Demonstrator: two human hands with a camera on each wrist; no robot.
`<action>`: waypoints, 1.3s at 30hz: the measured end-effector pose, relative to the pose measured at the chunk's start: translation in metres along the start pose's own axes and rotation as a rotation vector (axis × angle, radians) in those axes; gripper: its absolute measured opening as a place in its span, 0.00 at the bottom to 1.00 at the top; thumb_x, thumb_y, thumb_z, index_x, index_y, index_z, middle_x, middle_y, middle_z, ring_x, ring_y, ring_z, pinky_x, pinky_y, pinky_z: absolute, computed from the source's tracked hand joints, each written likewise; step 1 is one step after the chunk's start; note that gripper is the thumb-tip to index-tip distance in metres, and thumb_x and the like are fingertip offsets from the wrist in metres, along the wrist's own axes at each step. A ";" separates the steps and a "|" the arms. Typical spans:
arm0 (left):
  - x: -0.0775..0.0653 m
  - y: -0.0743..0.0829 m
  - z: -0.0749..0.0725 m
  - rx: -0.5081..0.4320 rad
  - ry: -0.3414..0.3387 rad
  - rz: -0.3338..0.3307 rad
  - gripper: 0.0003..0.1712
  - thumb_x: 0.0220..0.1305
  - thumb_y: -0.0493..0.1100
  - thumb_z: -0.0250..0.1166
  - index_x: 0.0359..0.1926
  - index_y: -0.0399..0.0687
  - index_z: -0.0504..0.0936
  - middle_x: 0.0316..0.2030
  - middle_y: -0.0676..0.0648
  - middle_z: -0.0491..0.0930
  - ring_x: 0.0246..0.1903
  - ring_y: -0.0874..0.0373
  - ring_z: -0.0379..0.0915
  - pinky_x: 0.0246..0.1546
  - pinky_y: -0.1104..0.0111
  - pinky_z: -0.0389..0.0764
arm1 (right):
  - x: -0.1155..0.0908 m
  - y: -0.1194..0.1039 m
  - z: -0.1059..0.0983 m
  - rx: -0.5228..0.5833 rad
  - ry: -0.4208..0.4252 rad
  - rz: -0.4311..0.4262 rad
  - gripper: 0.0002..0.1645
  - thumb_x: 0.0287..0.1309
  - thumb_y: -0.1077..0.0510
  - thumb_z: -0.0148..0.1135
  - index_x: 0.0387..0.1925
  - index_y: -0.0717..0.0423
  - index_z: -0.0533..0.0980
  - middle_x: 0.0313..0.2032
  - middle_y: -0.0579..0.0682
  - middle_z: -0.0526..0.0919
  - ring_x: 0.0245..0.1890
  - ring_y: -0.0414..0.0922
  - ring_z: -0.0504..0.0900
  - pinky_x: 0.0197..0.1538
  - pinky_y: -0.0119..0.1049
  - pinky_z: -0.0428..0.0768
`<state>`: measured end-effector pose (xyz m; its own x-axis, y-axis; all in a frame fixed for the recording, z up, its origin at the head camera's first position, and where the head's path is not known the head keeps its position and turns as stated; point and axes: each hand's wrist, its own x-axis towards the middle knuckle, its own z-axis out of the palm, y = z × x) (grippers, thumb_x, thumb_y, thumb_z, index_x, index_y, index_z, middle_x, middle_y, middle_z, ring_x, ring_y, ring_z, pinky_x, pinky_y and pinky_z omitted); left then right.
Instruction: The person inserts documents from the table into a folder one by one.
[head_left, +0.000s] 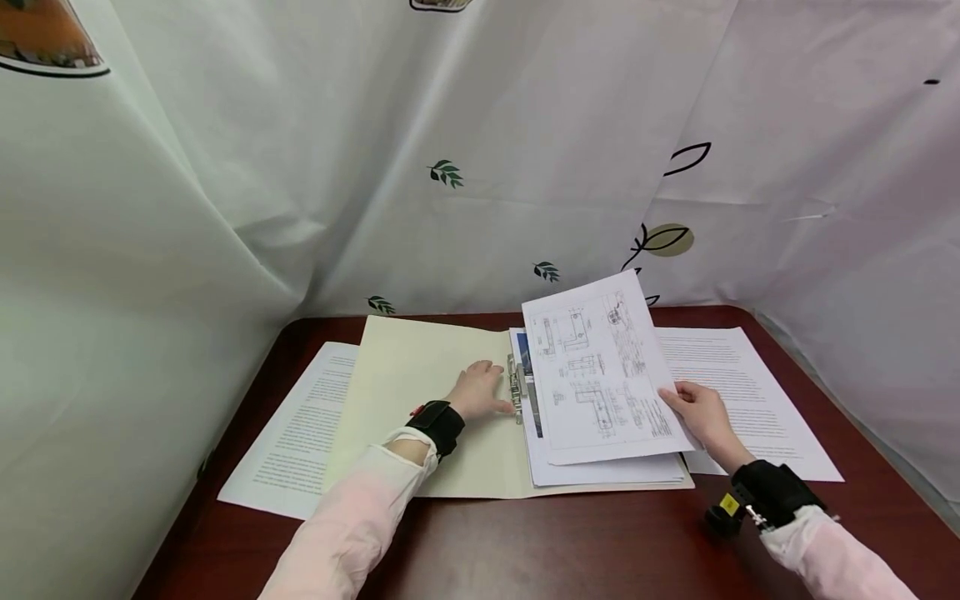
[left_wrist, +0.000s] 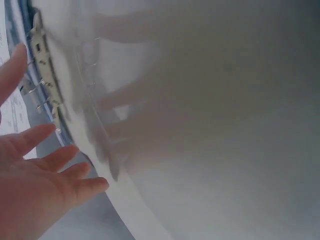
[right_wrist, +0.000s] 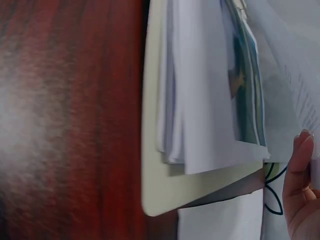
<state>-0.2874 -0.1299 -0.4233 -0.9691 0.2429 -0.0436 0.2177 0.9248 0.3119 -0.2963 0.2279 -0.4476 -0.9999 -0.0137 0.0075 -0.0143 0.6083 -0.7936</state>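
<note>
A cream binder (head_left: 435, 358) lies spread on the table, with a metal ring mechanism (head_left: 515, 387) along its spine. Beside the rings is my left hand (head_left: 478, 390), fingers spread over the inside cover and holding nothing; in the left wrist view the fingers (left_wrist: 60, 157) are extended near the metal rings (left_wrist: 47, 75). My right hand (head_left: 701, 412) pinches the right edge of a sheet with technical drawings (head_left: 592, 367), thumb on top. That sheet is tilted up over the stack of papers (head_left: 607, 472) on the binder's right side. In the right wrist view, the stack (right_wrist: 210, 100) shows layered edges.
A printed text page (head_left: 300, 442) lies partly under the binder's left cover. Another text page (head_left: 750, 400) is on the right, beneath the right hand. The dark red wooden table (head_left: 570, 542) meets a white patterned curtain (head_left: 487, 167) at the back.
</note>
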 end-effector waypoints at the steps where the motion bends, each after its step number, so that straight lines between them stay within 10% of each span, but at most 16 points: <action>1: -0.001 0.000 0.001 0.007 -0.020 -0.008 0.45 0.55 0.54 0.77 0.66 0.33 0.72 0.66 0.31 0.69 0.68 0.36 0.63 0.68 0.43 0.63 | -0.001 0.001 0.001 0.001 -0.010 0.010 0.25 0.73 0.58 0.57 0.54 0.82 0.72 0.32 0.58 0.82 0.25 0.37 0.73 0.27 0.29 0.70; 14: -0.005 0.003 0.010 0.067 -0.172 -0.111 0.55 0.56 0.64 0.74 0.76 0.43 0.62 0.78 0.37 0.52 0.77 0.34 0.39 0.71 0.34 0.44 | -0.011 0.004 0.012 -0.004 -0.088 0.030 0.21 0.72 0.59 0.58 0.49 0.78 0.75 0.29 0.53 0.82 0.26 0.41 0.74 0.28 0.31 0.69; 39: 0.001 -0.005 0.016 0.044 -0.184 -0.162 0.59 0.52 0.68 0.74 0.79 0.52 0.59 0.80 0.37 0.43 0.78 0.35 0.30 0.70 0.32 0.36 | -0.014 0.008 0.021 -0.139 -0.089 -0.108 0.28 0.64 0.62 0.65 0.57 0.80 0.70 0.36 0.60 0.76 0.35 0.50 0.73 0.38 0.37 0.69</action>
<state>-0.2879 -0.1291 -0.4401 -0.9552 0.1362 -0.2627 0.0704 0.9669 0.2454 -0.2823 0.2165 -0.4671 -0.9881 -0.1508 0.0295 -0.1282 0.7035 -0.6991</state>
